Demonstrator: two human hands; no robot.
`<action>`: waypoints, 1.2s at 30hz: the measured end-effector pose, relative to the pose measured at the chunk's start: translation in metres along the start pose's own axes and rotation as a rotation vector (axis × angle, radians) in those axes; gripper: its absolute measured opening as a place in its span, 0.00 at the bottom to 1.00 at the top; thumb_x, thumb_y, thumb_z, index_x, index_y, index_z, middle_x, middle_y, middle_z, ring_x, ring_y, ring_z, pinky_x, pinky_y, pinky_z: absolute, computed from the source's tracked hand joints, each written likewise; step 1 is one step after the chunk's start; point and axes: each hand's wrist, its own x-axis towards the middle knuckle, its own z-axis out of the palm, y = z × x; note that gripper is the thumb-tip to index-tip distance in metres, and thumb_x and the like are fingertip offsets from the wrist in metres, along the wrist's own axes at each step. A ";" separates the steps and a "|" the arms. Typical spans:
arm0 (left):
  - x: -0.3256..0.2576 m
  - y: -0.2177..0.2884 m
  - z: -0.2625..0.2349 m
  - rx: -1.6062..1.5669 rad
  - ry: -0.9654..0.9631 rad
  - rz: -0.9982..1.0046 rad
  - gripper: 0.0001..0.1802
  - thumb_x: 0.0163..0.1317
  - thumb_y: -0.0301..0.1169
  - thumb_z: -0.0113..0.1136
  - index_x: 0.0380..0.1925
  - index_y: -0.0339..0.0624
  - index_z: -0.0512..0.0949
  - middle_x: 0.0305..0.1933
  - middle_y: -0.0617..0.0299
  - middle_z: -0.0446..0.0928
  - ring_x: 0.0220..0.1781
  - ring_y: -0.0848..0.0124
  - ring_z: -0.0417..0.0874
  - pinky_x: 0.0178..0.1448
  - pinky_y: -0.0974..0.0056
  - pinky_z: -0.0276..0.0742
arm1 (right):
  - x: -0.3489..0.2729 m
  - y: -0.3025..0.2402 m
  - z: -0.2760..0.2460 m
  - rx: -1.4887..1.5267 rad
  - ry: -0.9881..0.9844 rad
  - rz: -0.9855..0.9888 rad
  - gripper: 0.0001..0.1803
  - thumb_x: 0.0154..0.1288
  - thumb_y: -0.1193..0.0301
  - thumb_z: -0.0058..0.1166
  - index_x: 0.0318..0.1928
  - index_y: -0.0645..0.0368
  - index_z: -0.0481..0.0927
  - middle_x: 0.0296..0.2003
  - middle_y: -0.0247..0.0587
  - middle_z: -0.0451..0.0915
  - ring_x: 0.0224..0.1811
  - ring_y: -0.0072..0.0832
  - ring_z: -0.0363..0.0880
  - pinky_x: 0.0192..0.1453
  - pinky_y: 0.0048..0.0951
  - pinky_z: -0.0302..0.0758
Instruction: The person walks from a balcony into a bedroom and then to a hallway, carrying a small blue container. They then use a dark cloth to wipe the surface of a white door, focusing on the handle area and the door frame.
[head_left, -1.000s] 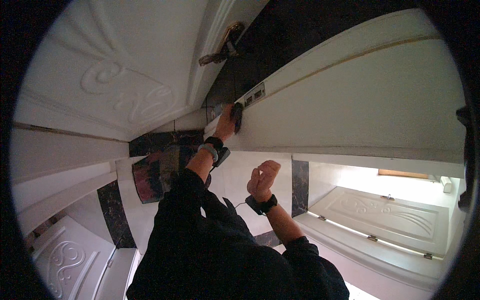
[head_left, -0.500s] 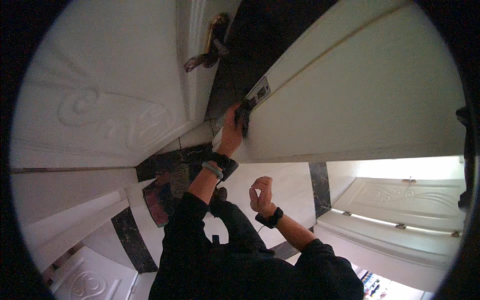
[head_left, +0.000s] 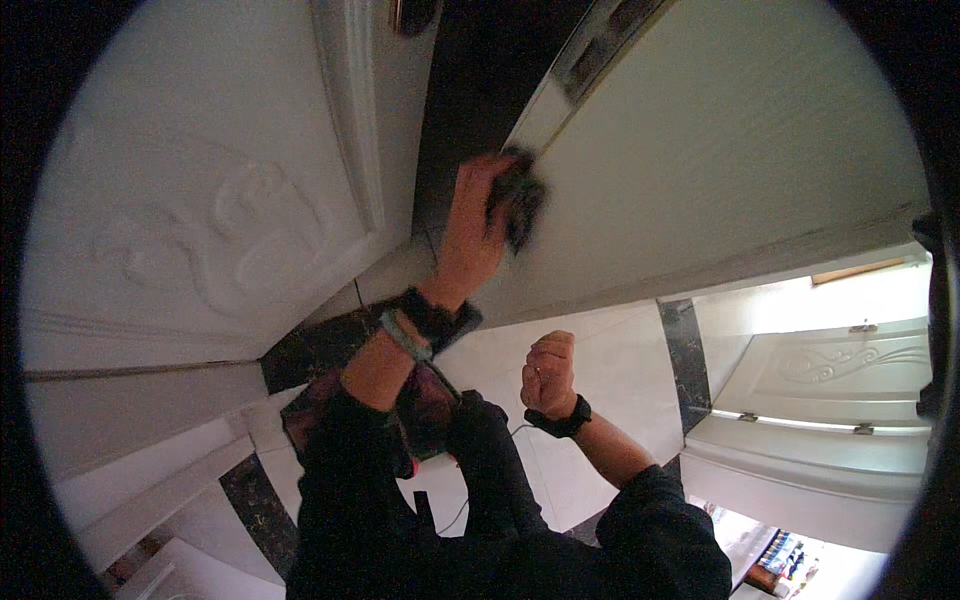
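My left hand [head_left: 474,225] is closed on a crumpled dark cloth [head_left: 518,205], blurred by motion. It presses the cloth to the narrow edge of a pale door frame [head_left: 680,180], below a metal strike plate [head_left: 598,58]. Curled into a loose fist, my right hand [head_left: 550,375] hangs over the light floor, apart from the frame, and nothing shows in it. A white door [head_left: 230,170] with a raised swirl pattern stands to the left; only the bottom of its dark handle [head_left: 412,14] is in view.
A dark reddish mat [head_left: 310,410] lies on the floor beside my legs. Dark marbled strips [head_left: 262,500] cross the light tiles [head_left: 615,375]. At the right is another white panelled door [head_left: 830,365] with metal hinges. Small colourful items [head_left: 785,562] sit at the lower right.
My left hand has moved the cloth slightly up and right along the frame edge. My right hand has curled tighter. The view has shifted, so the handle and strike plate sit higher.
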 end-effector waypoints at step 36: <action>-0.314 -0.234 0.092 0.069 -0.020 -0.320 0.29 0.56 0.11 0.41 0.58 0.38 0.69 0.62 0.46 0.68 0.66 0.51 0.66 0.69 0.59 0.61 | -0.083 0.136 0.033 -0.638 0.333 -0.603 0.10 0.47 0.72 0.60 0.32 0.43 0.78 0.34 0.26 0.76 0.43 0.30 0.70 0.45 0.36 0.62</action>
